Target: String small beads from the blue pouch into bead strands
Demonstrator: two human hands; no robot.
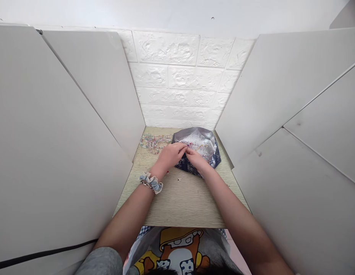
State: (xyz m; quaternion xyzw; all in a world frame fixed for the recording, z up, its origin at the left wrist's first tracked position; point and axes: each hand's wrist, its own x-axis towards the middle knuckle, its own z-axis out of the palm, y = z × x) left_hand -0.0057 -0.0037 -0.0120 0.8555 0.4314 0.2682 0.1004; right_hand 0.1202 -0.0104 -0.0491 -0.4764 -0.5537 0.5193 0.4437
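My left hand and my right hand meet at the fingertips over the near edge of a dark blue patterned bag with a silver lining. Both are closed in a pinch, and whatever is between the fingers is too small or hidden to name. Small colourful beads lie in the open bag, with a few red ones showing just beyond my fingertips. On my left wrist are a pale blue scrunchie and a chain bracelet. Strands of pastel beads rest on the table to the left of the bag.
The narrow wooden table sits between tall white panels at left and right. White brick-patterned wall closes the back. One small metallic piece lies near the bag. A black cable runs at lower left.
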